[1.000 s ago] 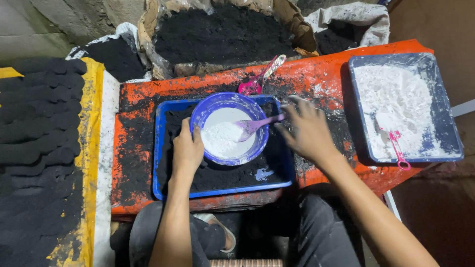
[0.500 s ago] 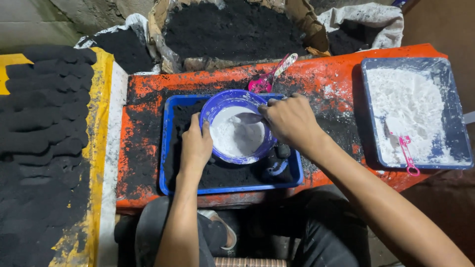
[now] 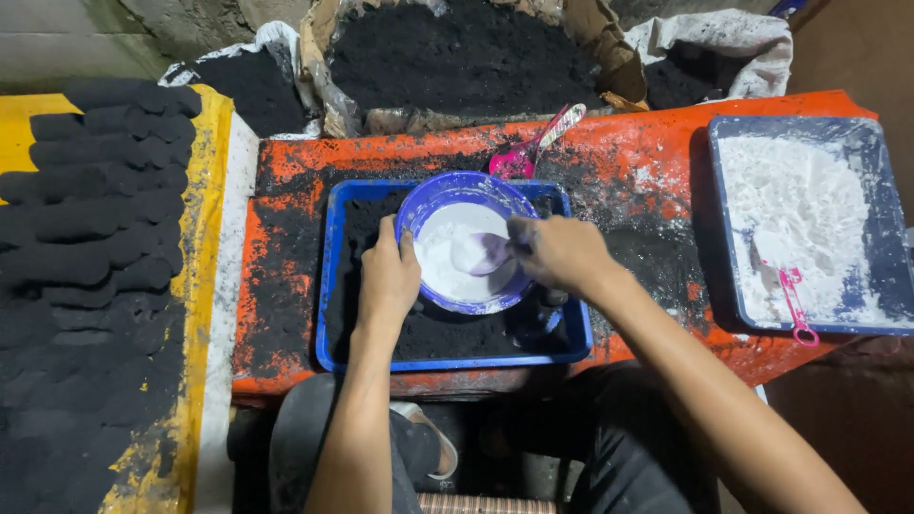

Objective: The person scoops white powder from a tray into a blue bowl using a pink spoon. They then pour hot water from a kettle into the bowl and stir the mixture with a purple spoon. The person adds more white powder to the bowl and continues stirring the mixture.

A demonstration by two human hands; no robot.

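- The left hand (image 3: 386, 276) grips the near-left rim of a blue bowl (image 3: 447, 195), fingers closed on it
- The right hand (image 3: 562, 252) is clamped on the handle of a purple spoon (image 3: 479, 253), whose scoop lies in the white paste inside the bowl
- The bowl sits in a blue tray (image 3: 328, 286) of black powder on an orange table (image 3: 647, 152)
- A second tray (image 3: 871, 152) with white powder and a pink scoop (image 3: 795, 300) lies well apart to the right
- Dark moulded lumps (image 3: 86, 228) lie in rows on the left

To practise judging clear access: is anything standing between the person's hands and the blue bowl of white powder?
Nothing visible does. The left hand already grips the blue bowl at its rim, and the right hand holds a spoon inside it.
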